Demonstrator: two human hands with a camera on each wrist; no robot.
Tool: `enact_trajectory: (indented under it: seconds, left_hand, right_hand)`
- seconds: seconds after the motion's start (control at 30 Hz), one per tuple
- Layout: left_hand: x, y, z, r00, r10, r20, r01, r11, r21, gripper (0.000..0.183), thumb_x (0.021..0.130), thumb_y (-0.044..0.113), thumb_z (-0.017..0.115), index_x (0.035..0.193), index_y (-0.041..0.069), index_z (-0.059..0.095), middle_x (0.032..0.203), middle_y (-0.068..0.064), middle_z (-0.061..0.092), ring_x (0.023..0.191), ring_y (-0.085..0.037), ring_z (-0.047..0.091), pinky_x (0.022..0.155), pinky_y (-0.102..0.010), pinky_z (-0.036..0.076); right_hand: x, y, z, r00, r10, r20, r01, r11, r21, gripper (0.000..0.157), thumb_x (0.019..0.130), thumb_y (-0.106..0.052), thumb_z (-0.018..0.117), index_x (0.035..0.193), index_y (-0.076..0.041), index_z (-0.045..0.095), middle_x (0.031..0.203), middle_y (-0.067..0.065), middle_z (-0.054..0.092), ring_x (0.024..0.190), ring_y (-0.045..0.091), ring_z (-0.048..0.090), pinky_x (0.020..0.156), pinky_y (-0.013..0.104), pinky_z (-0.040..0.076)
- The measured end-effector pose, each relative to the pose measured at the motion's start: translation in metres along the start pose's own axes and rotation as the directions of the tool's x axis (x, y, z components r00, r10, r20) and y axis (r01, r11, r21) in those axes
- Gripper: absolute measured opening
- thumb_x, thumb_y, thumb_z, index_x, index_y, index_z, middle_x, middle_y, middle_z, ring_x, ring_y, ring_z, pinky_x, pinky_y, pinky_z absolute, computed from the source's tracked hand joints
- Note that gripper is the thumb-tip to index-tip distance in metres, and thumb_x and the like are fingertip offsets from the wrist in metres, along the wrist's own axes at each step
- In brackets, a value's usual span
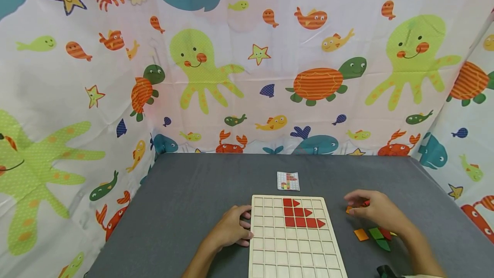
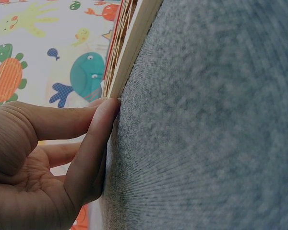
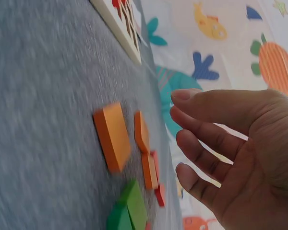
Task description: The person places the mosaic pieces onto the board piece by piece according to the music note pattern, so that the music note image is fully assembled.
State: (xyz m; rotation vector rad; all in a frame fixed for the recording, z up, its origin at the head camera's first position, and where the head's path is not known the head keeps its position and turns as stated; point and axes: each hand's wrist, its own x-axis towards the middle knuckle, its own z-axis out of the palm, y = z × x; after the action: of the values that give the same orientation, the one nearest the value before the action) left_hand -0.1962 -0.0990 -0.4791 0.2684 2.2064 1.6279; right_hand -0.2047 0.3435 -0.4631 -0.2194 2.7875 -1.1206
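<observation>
A pale wooden grid board (image 1: pixel 270 243) lies on the table with several red squares and triangles set in its upper cells. My left hand (image 1: pixel 231 226) is at its left edge; in the left wrist view, thumb and finger (image 2: pixel 93 139) pinch the board's rim (image 2: pixel 134 43). To the right of the board, my right hand (image 1: pixel 374 209) hovers over orange and red pieces, partly covering them. Its fingers (image 3: pixel 201 148) are loosely bent, apart from the thumb, with nothing between them. Nearer my right forearm lie an orange diamond (image 1: pixel 361 235) and green pieces (image 1: pixel 380 237).
A small printed pattern card (image 1: pixel 288 181) lies beyond the board on the grey table (image 1: pixel 200 183). Something black (image 1: pixel 386 271) shows by the right forearm at the bottom edge. Sea-animal fabric (image 1: pixel 247 76) hangs behind and at both sides.
</observation>
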Motion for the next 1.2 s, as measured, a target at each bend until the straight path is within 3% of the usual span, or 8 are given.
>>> enact_trajectory:
  seconds: [0.3, 0.7, 1.2]
  left_hand:
    - [-0.002, 0.003, -0.001, 1.0, -0.005, 0.003, 0.005, 1.0, -0.019, 0.078, 0.079, -0.021, 0.076, 0.151, -0.006, 0.05, 0.125, -0.017, 0.053, 0.098, -0.026, 0.065, 0.061, -0.038, 0.068]
    - [-0.001, 0.001, -0.001, 1.0, -0.008, 0.002, 0.008, 1.0, -0.002, 0.078, 0.079, -0.02, 0.077, 0.151, -0.005, 0.051, 0.126, -0.016, 0.054, 0.1, -0.026, 0.065, 0.061, -0.038, 0.068]
    - [0.001, -0.001, -0.001, 1.0, -0.006, 0.004, 0.006, 1.0, 0.009, 0.077, 0.079, -0.019, 0.078, 0.151, -0.004, 0.052, 0.125, -0.016, 0.055, 0.1, -0.026, 0.064, 0.06, -0.038, 0.068]
  right_hand:
    - [-0.001, 0.02, -0.014, 0.995, 0.1, -0.015, -0.101, 0.994, -0.04, 0.04, 0.088, -0.019, 0.085, 0.124, -0.006, 0.074, 0.112, 0.006, 0.074, 0.098, 0.021, 0.065, 0.073, 0.024, 0.06]
    - [0.001, 0.032, -0.02, 0.99, 0.141, 0.006, -0.14, 0.983, -0.121, 0.04, 0.088, -0.015, 0.084, 0.125, -0.004, 0.073, 0.11, 0.006, 0.069, 0.096, 0.023, 0.061, 0.078, 0.033, 0.056]
    - [-0.002, 0.04, -0.021, 0.985, 0.167, 0.035, -0.16, 0.978, -0.136, 0.036, 0.087, -0.017, 0.084, 0.117, 0.0, 0.075, 0.1, 0.005, 0.066, 0.089, 0.02, 0.058, 0.071, 0.027, 0.054]
